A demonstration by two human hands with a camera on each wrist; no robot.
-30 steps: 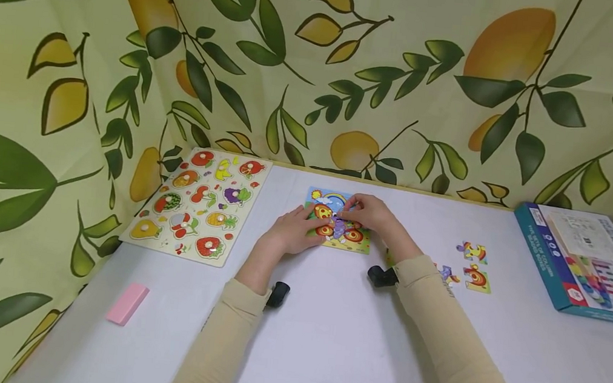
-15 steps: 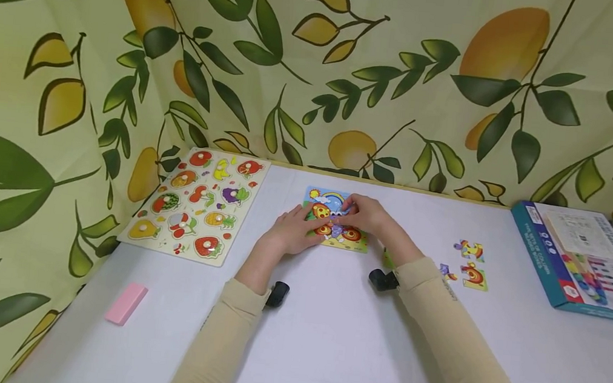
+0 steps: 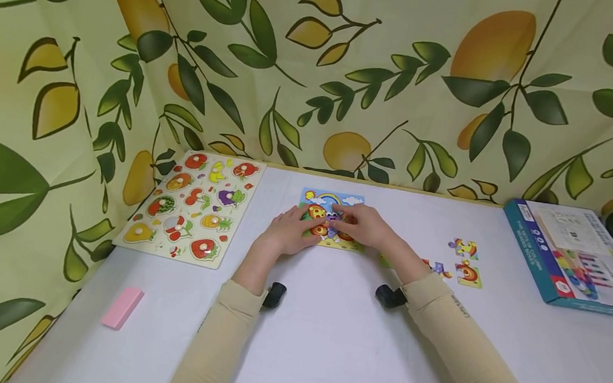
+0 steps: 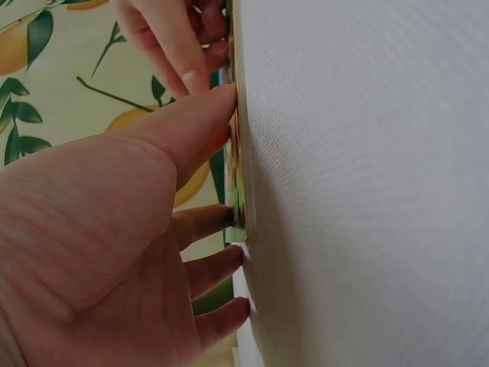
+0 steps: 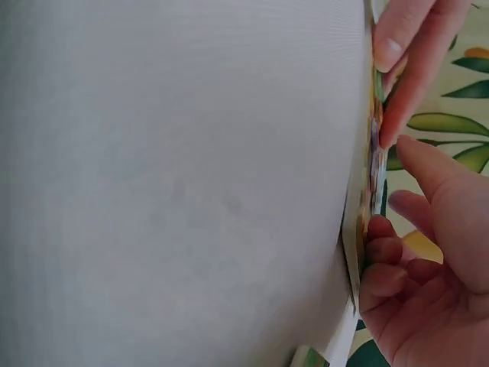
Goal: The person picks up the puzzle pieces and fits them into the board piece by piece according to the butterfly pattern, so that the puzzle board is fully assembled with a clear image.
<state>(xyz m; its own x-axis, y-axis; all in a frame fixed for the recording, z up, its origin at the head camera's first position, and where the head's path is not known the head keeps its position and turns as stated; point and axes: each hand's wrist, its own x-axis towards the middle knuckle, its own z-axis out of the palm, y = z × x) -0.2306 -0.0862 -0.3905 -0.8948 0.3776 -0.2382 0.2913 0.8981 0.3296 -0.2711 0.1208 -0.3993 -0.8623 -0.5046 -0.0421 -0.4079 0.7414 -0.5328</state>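
Observation:
A small jigsaw puzzle point(image 3: 345, 197) with a rainbow and a butterfly lies flat on the table near the back edge. My left hand point(image 3: 288, 231) rests along its left side, fingers extended and thumb reaching onto the picture; the left wrist view shows the puzzle edge-on under that thumb. Over the right half is my right hand point(image 3: 368, 226). In the right wrist view its thumb and forefinger stand apart with nothing between them, while the other fingers bend loosely against the puzzle. Loose jigsaw pieces point(image 3: 469, 274) lie to the right, some partly hidden by my right forearm.
A fruit peg board point(image 3: 203, 207) lies at the left, with a pink block point(image 3: 123, 308) in front of it. A blue boxed set point(image 3: 580, 258) sits at the far right. Behind the table hangs a leaf-and-fruit patterned cloth point(image 3: 389, 126).
My right thumb and forefinger, earlier close together over the puzzle's middle, have spread apart, and the right hand lies lower over it. The left hand stays in place.

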